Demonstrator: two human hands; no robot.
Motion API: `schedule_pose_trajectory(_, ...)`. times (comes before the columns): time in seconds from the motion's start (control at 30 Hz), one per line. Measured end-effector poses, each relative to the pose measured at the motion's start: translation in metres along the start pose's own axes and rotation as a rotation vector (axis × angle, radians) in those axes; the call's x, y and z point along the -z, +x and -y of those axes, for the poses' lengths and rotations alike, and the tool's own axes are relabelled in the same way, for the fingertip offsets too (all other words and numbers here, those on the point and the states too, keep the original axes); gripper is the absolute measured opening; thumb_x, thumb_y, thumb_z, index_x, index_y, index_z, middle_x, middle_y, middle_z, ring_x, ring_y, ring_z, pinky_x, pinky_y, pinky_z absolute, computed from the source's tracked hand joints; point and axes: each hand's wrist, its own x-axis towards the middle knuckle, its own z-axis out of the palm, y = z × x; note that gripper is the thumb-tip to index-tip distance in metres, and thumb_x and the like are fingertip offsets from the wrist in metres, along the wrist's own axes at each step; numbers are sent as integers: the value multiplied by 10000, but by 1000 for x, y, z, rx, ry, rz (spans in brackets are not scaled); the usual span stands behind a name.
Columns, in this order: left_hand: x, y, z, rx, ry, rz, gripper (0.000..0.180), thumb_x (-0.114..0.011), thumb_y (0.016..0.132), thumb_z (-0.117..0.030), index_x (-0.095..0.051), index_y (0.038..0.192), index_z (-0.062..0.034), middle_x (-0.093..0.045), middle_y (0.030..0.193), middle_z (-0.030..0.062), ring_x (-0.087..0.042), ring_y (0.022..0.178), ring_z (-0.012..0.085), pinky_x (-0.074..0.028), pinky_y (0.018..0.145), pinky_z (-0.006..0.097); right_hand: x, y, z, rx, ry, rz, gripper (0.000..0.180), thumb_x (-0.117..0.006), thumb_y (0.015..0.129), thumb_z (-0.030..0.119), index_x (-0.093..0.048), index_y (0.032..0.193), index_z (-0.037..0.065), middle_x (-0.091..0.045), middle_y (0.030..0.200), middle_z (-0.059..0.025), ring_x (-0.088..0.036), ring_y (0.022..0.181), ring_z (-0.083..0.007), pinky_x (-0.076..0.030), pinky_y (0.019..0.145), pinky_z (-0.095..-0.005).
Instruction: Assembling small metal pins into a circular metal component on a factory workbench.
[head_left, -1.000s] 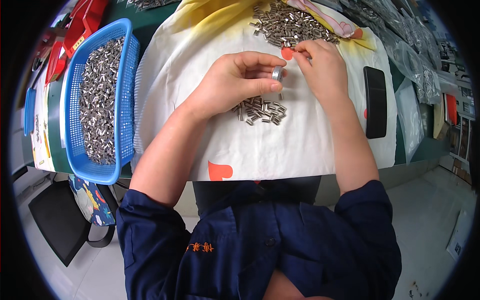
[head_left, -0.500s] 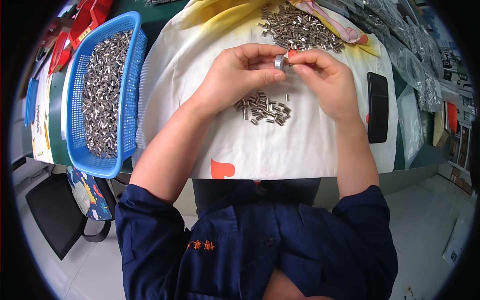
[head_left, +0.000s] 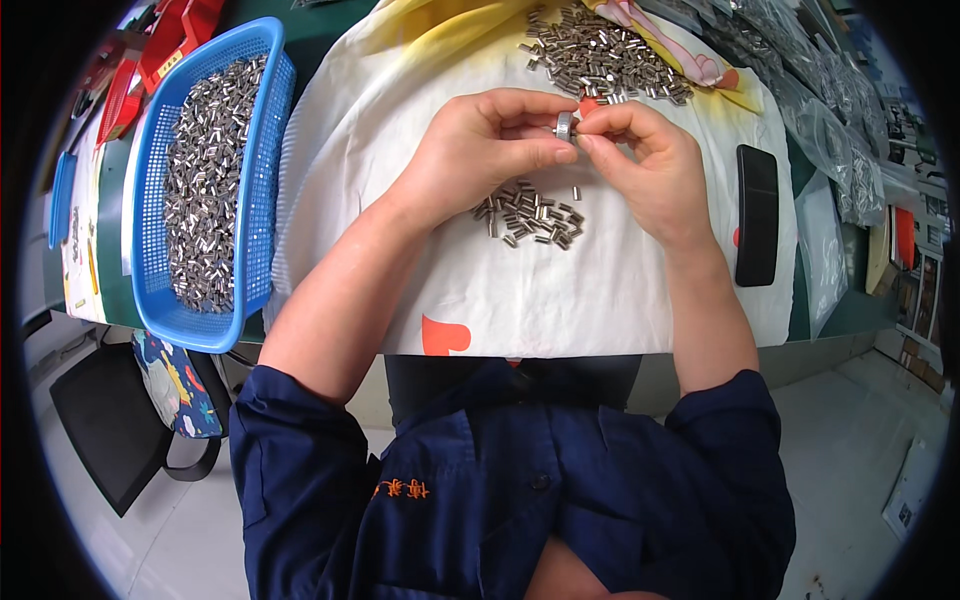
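Note:
Over the white cloth (head_left: 600,300), my left hand (head_left: 490,140) pinches a small grey metal ring (head_left: 564,126) between thumb and fingers. My right hand (head_left: 650,165) is closed in a pinch right against the ring's right side. Whatever its fingertips hold is too small and covered to make out. Just below the hands lies a small heap of short silvery metal cylinders (head_left: 535,215), with one cylinder (head_left: 577,193) apart at its upper right. Beyond the hands, a bigger pile of the same cylinders (head_left: 605,60) spreads over the cloth.
On the left stands a blue plastic basket (head_left: 262,190) full of metal cylinders (head_left: 208,190). A black phone (head_left: 757,215) lies at the cloth's right edge, beside clear plastic bags (head_left: 825,240). Red bins (head_left: 175,45) sit at the far left. A black chair (head_left: 110,420) stands lower left.
The ring has shifted slightly to the right and turned a little between the fingers. My right fingertips have moved a little and stay at its side. The heaps look the same.

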Motion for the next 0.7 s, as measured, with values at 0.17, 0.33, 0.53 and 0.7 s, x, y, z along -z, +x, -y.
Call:
schedule_pose_trajectory(0.17, -2, -2, 2, 2, -15, -34, 385, -695, 754, -79, -570, 1101, 32, -642, 924, 65, -591, 816, 78, -490, 741, 208, -8, -2, 6, 196, -326, -75, 57, -613, 743, 10, -612, 800, 13, -629, 752, -42, -592, 665, -114, -471, 600, -231)
schedule_pose_trajectory(0.33, -3, 0, 2, -52, 113, -53, 363, -685, 759, -65, -575, 1090, 36, -645, 924, 68, -596, 790, 79, -496, 718, 203, 1, -2, 5, 102, -186, -35, 80, -637, 744, 35, -609, 813, 6, -618, 729, -33, -577, 655, -97, -460, 589, -233)
schedule_pose_trajectory(0.53, -2, -7, -4, 68, 27, 38, 351, -654, 768, 1, -566, 1108, 16, -624, 950, 52, -591, 855, 97, -489, 766, 223, 18, 6, -3, -122, 7, 163, 106, -645, 762, 40, -612, 859, 14, -603, 774, -1, -539, 711, -66, -441, 652, -212)
schedule_pose_trajectory(0.7, -6, -5, -3, 98, 131, 159, 353, -645, 768, 19, -562, 1111, 15, -623, 966, 58, -589, 869, 99, -493, 783, 231, 37, 21, -32, 66, -448, -137, 101, -636, 761, 130, -648, 850, 84, -598, 790, -31, -570, 715, -158, -452, 640, -274)
